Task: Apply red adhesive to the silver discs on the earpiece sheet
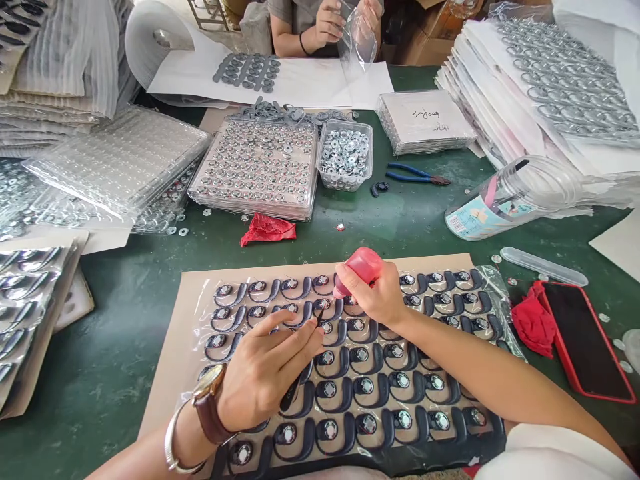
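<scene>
A sheet of dark hook-shaped parts (367,385) with round metal centres lies under clear film on a brown board (167,373). My right hand (377,293) grips a pink-red squeeze bottle (364,261), its tip tilted down toward a part in the upper rows. My left hand (273,363), with a watch and a bangle at the wrist, is closed on dark tweezers (321,316). Their tip points at a part just left of the bottle. Whether tweezers or bottle tip touch the part, I cannot tell.
Behind the board stand a tray of round metal pieces (255,167), a tub of washers (345,157), blue-handled pliers (415,175) and a clear plastic jar (505,200). A red-cased phone (585,337) lies at right. Across the table, another person's hands (329,23) hold clear plastic.
</scene>
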A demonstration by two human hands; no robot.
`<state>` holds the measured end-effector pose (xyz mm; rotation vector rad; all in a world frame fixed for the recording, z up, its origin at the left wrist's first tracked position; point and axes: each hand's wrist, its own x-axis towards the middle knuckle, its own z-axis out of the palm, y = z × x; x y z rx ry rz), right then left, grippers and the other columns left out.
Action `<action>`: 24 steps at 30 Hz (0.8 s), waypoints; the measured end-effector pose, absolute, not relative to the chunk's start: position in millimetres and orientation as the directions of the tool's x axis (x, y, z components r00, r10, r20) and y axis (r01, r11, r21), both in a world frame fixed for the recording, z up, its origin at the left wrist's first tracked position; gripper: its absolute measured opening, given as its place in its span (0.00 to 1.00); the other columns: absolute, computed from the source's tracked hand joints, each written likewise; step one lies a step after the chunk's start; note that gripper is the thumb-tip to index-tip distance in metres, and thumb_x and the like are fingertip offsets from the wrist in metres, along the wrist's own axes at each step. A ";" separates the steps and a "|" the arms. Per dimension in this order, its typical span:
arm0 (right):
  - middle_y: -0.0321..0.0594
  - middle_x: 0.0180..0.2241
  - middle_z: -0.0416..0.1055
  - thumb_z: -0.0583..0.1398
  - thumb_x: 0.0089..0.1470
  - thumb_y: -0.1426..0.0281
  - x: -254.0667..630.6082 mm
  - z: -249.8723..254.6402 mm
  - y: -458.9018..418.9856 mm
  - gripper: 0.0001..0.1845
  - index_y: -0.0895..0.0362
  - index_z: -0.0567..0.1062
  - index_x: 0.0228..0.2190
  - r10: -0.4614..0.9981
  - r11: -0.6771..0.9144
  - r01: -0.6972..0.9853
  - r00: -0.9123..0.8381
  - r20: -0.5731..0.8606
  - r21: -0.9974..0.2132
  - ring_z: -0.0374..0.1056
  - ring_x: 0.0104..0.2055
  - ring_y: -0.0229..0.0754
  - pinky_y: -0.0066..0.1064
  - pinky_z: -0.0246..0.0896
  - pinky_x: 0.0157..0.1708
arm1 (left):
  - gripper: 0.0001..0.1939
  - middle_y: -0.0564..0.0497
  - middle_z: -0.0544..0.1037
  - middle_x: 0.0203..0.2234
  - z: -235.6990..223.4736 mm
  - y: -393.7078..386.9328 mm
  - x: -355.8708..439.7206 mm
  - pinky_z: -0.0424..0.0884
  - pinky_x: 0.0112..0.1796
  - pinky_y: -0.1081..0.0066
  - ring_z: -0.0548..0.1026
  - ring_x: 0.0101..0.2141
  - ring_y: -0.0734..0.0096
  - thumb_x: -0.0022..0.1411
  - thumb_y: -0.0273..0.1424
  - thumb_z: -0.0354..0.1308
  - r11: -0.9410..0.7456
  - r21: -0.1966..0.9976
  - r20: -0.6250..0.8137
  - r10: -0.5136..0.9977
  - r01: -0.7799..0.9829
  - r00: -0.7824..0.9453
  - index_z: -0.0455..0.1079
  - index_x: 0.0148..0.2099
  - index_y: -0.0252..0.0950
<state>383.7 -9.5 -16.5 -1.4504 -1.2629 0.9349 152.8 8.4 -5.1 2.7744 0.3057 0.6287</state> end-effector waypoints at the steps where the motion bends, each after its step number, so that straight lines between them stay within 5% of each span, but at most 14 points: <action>1: 0.34 0.18 0.73 0.58 0.61 0.59 383.9 -16.8 -9.8 0.21 0.56 0.72 0.20 0.985 0.002 0.237 0.165 0.042 -0.971 0.69 0.21 0.34 0.26 0.66 0.27 | 0.20 0.41 0.77 0.48 -4.9 9.4 152.3 0.64 0.54 0.57 0.78 0.41 0.67 0.63 0.19 0.46 -0.933 0.331 0.379 0.271 0.144 0.885 0.67 0.55 0.26; 24: 0.36 0.19 0.74 0.60 0.59 0.61 384.2 -22.3 -13.8 0.18 0.57 0.73 0.21 0.984 0.053 0.208 0.157 0.086 -0.977 0.72 0.22 0.37 0.27 0.67 0.27 | 0.18 0.45 0.80 0.44 7.5 19.3 158.9 0.68 0.49 0.60 0.79 0.39 0.71 0.60 0.17 0.51 -0.901 0.406 0.420 0.332 0.152 0.845 0.69 0.51 0.31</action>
